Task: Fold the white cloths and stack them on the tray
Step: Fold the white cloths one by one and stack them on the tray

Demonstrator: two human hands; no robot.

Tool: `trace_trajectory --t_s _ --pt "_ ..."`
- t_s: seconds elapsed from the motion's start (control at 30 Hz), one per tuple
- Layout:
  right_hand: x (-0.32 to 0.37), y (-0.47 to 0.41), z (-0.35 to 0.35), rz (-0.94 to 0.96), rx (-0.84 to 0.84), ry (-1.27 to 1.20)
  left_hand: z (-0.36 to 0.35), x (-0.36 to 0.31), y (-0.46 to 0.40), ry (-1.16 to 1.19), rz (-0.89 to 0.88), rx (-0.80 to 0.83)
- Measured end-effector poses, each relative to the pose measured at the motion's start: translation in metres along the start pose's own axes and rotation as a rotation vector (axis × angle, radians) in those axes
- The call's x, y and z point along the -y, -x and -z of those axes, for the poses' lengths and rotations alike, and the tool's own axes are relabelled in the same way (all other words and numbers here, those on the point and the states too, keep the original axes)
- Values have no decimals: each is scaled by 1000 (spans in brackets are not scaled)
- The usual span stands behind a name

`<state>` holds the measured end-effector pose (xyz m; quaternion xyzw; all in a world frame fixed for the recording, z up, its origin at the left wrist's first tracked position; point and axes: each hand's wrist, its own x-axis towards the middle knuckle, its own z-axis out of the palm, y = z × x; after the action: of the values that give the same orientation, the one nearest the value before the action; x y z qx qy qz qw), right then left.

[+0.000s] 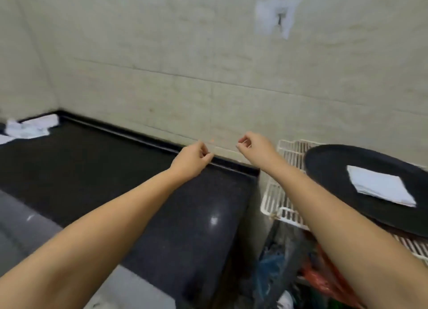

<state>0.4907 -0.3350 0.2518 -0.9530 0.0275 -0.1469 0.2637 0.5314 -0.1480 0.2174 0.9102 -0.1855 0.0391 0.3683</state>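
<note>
A folded white cloth (pixel 379 185) lies flat on a round black tray (pixel 328 167) at the right. Crumpled white cloths (pixel 30 127) sit in a loose pile at the far left corner of the black counter (pixel 92 169). My left hand (pixel 191 161) hovers over the counter's back right corner, fingers curled in with nothing in them. My right hand (pixel 253 150) is raised just right of it, in front of the wall, fingers also curled and holding nothing. Both hands are well apart from the cloths.
The tray rests on a white wire rack (pixel 278 193) right of the counter. Plastic bags and clutter (pixel 289 262) fill the gap below the rack. A tiled wall (pixel 208 65) runs behind everything. A grey surface (pixel 27 230) lies at the lower left.
</note>
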Motion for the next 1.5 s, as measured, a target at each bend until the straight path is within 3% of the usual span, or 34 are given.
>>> trace_trajectory --t_s 0.13,0.33,0.5,0.67,0.83,1.07,1.2,1.5 --pt "112 3 -126 196 150 30 96 123 68 -240 176 -76" --pt "240 58 -292 434 249 192 190 277 176 -555 399 -42" --pt "304 89 -386 599 378 241 225 362 240 -672 543 -85" --pt "346 74 -449 653 490 279 238 424 255 -612 693 -57" --pt "378 24 -511 679 556 289 253 491 221 -566 748 -15" --pt "439 -105 -577 679 573 259 316 577 108 -519 769 -39" --pt "461 -168 -606 644 581 270 343 610 48 -479 747 -63" --pt "497 -296 -680 507 591 307 382 717 -81 -497 615 50"
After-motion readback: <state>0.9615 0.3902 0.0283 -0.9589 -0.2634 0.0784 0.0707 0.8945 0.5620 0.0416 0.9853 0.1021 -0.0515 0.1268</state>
